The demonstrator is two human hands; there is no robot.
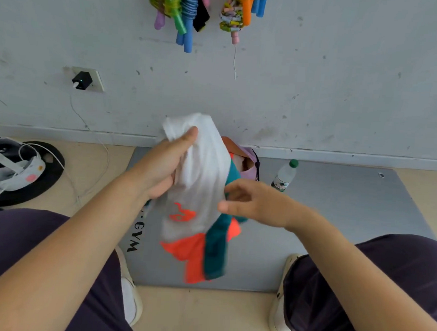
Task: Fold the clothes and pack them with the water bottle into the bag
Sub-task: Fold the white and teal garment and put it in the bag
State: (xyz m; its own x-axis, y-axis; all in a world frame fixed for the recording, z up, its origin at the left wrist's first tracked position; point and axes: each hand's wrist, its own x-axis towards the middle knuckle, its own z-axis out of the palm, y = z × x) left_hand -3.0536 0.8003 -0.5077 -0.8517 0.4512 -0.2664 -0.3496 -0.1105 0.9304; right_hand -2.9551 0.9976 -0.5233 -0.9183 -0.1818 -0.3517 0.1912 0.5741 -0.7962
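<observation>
Two hands meet the clothes (199, 179): left hand (161, 167) grips them, right hand (251, 202) loosely spread alongside.

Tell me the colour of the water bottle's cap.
Green, on the water bottle in the head view.

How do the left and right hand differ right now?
The left hand grips the white garment, thumb on top; the right hand holds nothing, fingers loosely spread beside the cloth. The left hand sits higher and looks sharp; the right hand is motion-blurred. Both hang over the grey mat.
</observation>
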